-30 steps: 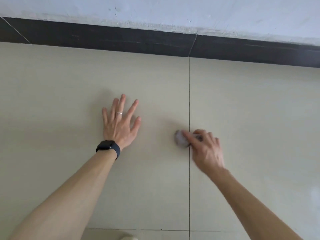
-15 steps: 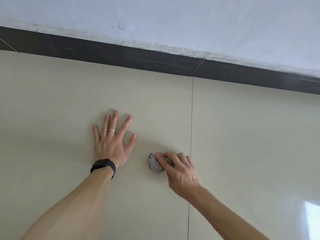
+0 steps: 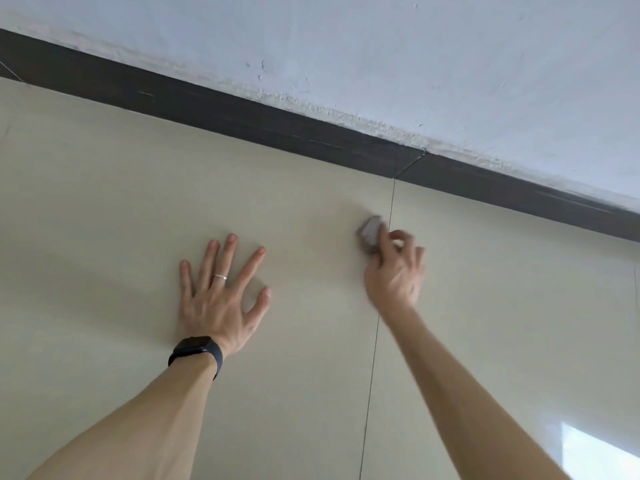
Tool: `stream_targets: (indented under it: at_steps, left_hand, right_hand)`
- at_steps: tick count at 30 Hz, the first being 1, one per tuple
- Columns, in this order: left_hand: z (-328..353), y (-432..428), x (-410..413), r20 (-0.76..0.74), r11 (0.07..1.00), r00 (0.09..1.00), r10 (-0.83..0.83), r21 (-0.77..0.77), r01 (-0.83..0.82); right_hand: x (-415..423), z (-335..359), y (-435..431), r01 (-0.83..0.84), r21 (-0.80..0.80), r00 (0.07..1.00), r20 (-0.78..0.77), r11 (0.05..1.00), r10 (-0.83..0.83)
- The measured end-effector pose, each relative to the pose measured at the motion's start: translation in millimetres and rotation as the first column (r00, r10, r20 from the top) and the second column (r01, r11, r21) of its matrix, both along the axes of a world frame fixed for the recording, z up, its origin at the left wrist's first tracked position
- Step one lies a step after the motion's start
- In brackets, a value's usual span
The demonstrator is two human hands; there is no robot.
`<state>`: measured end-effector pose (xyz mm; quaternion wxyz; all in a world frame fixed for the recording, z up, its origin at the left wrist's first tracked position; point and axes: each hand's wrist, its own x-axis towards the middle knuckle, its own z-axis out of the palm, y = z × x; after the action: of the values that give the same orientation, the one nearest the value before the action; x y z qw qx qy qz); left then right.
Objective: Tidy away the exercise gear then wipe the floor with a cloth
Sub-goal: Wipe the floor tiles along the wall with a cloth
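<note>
A small bunched grey cloth point(image 3: 369, 233) lies pressed on the beige floor tile point(image 3: 104, 209), just left of a thin tile joint. My right hand point(image 3: 394, 271) grips the cloth from behind with its fingertips and looks blurred from motion. My left hand point(image 3: 218, 299) rests flat on the same tile with its fingers spread wide, holding nothing. It wears a ring, and a black watch sits on its wrist. No exercise gear is in view.
A dark skirting strip point(image 3: 277, 123) runs along the far edge of the floor, under a white scuffed wall point(image 3: 450, 64). A bright patch of reflected light point(image 3: 599, 452) lies on the tile at the lower right.
My right hand has slid the cloth away from me and to the right, from beside my left thumb up towards the skirting. My left hand stays planted; the view has tilted.
</note>
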<state>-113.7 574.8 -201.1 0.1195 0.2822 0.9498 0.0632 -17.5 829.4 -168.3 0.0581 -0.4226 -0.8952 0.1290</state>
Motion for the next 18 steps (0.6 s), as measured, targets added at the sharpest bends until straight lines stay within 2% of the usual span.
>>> stream_targets:
  at_steps: [2, 4, 5, 6, 8, 9, 10, 11, 12, 13, 14, 15, 16, 18]
  left_hand:
    - [-0.7, 0.2, -0.6, -0.001, 1.000, 1.000, -0.001, -0.003, 0.001]
    - [-1.6, 0.4, -1.1, -0.008, 1.000, 1.000, -0.003, -0.001, 0.003]
    - [-2.0, 0.8, -1.2, -0.012, 1.000, 1.000, -0.004, 0.003, 0.004]
    - [-2.6, 1.1, -1.6, -0.017, 1.000, 1.000, -0.005, 0.008, 0.005]
    - [-3.3, 0.6, -0.8, -0.021, 1.000, 1.000, -0.009, 0.024, 0.010]
    - [-3.3, 0.4, -0.3, -0.025, 0.999, 1.000, -0.012, 0.032, 0.013]
    - [-2.9, 0.0, 0.1, -0.031, 0.999, 0.999, -0.013, 0.036, 0.014]
    - [-2.6, -0.1, 0.0, -0.036, 0.999, 0.999, -0.013, 0.036, 0.014]
    - [-2.3, 0.0, -0.2, -0.036, 0.999, 0.999, -0.015, 0.034, 0.017]
    - [-1.9, 0.3, -0.3, -0.034, 0.999, 0.999, -0.018, 0.032, 0.020]
    - [-1.6, 0.8, -0.5, -0.033, 0.999, 0.999, -0.020, 0.032, 0.021]
    - [-1.1, 1.2, -0.8, -0.032, 0.999, 0.999, -0.019, 0.031, 0.020]
    - [-0.5, 1.3, -1.3, -0.030, 0.999, 0.999, -0.017, 0.029, 0.018]
    - [0.4, 1.2, -1.1, -0.026, 1.000, 1.000, -0.012, 0.028, 0.013]
  right_hand:
    - [11.0, -3.5, -51.0, -0.302, 0.008, 0.953, -0.001, 0.953, 0.302]
    - [18.8, -5.3, -62.4, -0.545, 0.013, 0.838, 0.041, 0.839, 0.544]
    - [18.4, -5.3, -49.5, -0.609, 0.024, 0.793, 0.047, 0.793, 0.608]
    - [16.4, -7.9, -29.7, -0.620, 0.053, 0.785, 0.052, 0.783, 0.617]
    - [8.7, -12.6, 14.1, -0.459, 0.110, 0.889, 0.073, 0.882, 0.453]
    - [1.3, -12.7, 36.3, -0.273, 0.129, 0.961, 0.081, 0.953, 0.264]
    - [-8.3, -12.0, 58.0, -0.039, 0.125, 0.996, 0.079, 0.991, 0.030]
    - [-20.4, -8.7, 77.5, 0.213, 0.086, 0.973, 0.071, 0.973, -0.220]
    - [-32.4, -3.4, 93.9, 0.434, 0.025, 0.899, 0.061, 0.901, -0.434]
    - [-42.7, 1.8, 105.1, 0.577, -0.036, 0.816, 0.074, 0.816, -0.574]
    - [-51.6, 4.8, 110.5, 0.644, -0.071, 0.765, 0.100, 0.762, -0.637]
    - [-59.8, 5.0, 107.9, 0.655, -0.077, 0.755, 0.110, 0.751, -0.647]
    - [-67.1, 1.8, 97.0, 0.611, -0.059, 0.790, 0.103, 0.789, -0.604]
    - [-74.3, -8.6, 57.7, 0.384, 0.032, 0.919, 0.080, 0.923, -0.385]
